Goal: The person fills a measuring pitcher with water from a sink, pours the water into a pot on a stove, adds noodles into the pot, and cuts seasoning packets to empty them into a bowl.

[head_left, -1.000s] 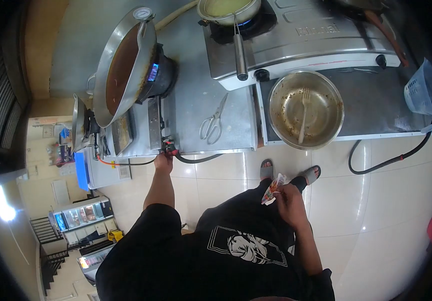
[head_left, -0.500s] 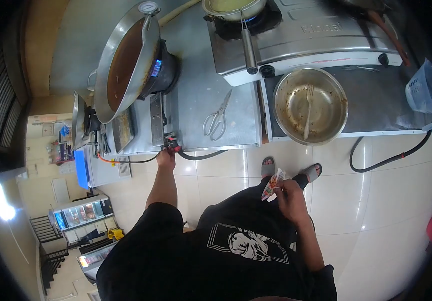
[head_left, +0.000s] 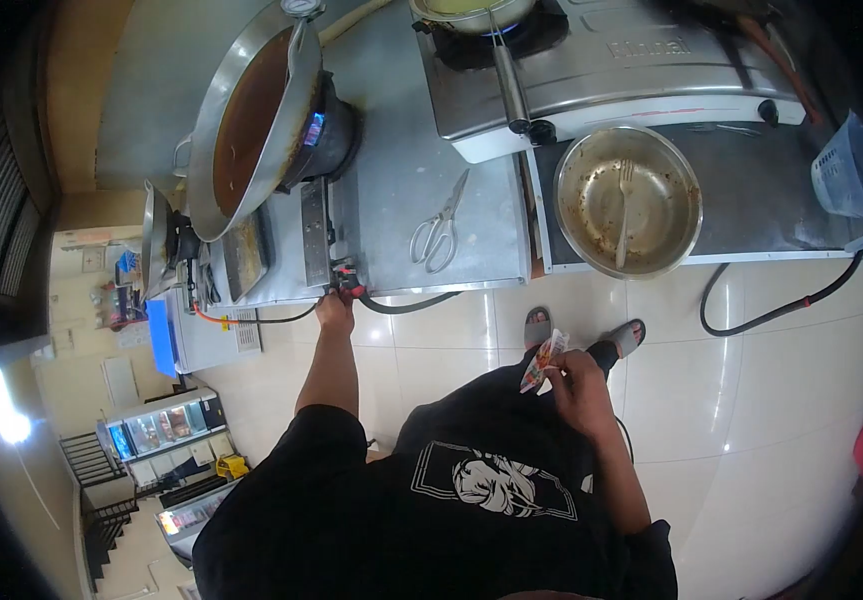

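My left hand (head_left: 334, 312) reaches to the red gas valve (head_left: 347, 281) at the front edge of the steel counter (head_left: 401, 180), fingers closed on it. Above the valve a large wok (head_left: 246, 120) of brown liquid sits on a burner with a blue flame (head_left: 314, 129). My right hand (head_left: 573, 380) is held low in front of my body and grips a small colourful packet (head_left: 541, 361).
Scissors (head_left: 438, 233) lie on the counter. A steel bowl (head_left: 627, 200) with a fork stands to the right, below a gas stove (head_left: 601, 60) carrying a long-handled pan (head_left: 471, 12). A black hose (head_left: 781, 315) hangs over the white tiled floor. A blue basket (head_left: 846, 180) is far right.
The view has drifted slightly, so counter and stove sit higher and further right. Both hands keep their holds; the right hand with the packet has risen a little.
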Demonstrator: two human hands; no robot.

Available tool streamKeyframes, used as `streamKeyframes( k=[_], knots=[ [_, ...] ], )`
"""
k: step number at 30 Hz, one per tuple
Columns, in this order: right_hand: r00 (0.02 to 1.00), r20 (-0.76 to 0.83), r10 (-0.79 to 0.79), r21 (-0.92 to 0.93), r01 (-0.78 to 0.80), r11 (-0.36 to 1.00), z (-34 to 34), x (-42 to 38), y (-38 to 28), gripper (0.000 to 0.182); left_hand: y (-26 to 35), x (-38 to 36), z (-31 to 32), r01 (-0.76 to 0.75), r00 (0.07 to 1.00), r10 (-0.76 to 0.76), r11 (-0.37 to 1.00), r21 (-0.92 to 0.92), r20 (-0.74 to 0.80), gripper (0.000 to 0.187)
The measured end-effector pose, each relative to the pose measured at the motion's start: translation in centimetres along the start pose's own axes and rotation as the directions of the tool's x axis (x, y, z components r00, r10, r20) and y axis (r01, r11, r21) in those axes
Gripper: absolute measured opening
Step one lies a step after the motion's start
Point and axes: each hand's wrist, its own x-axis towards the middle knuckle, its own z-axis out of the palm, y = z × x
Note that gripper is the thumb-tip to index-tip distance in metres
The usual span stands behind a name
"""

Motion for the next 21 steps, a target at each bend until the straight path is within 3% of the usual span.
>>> streamKeyframes(
  k=[5,8,14,15,16,18,19,20,21],
  knots=[
    [0.998,0.027,0.058,0.058,-0.06,0.997,0.3,0.2,-0.5,0.012,0.6,-1.5,1.3,0.005,0.997,-0.009,0.999,-0.053,-0.074,0.016],
    [0.996,0.054,0.068,0.051,-0.071,0.996,0.6,0.4,-0.4,0.012,0.4,-1.1,0.7,-0.031,0.999,0.031,0.999,0.011,-0.009,0.016],
    [0.996,0.062,0.062,0.077,-0.066,0.995,0.9,0.8,-0.8,0.012,0.7,-2.2,1.6,-0.048,0.999,0.047,0.998,-0.038,-0.028,0.014],
    [0.997,0.055,0.057,0.081,-0.061,0.995,0.9,0.8,-0.8,0.012,-0.3,-0.6,0.1,-0.197,0.98,0.192,0.953,0.228,0.048,0.013],
    [0.997,0.059,0.049,0.079,-0.054,0.995,1.0,0.8,-0.8,0.012,-2.0,2.2,-2.3,-0.344,0.939,0.306,0.817,0.462,0.159,0.013],
    [0.997,0.066,0.033,0.074,-0.038,0.997,1.0,0.9,-0.9,0.013,-2.2,2.7,-2.5,-0.348,0.938,0.31,0.824,0.448,0.158,0.012],
    [0.997,0.072,0.042,0.074,-0.048,0.996,1.0,0.9,-1.0,0.013,-1.0,0.6,-0.6,-0.202,0.979,0.197,0.96,0.196,0.046,0.012],
    [0.996,0.079,0.052,0.074,-0.057,0.996,1.0,0.9,-1.1,0.014,-0.2,-0.9,0.8,-0.054,0.998,0.052,0.995,-0.087,-0.029,0.012],
    [0.995,0.085,0.061,0.075,-0.067,0.995,1.0,1.0,-1.2,0.014,-0.1,-1.0,0.9,-0.056,0.998,0.054,0.996,-0.073,-0.03,0.012]
  ],
)
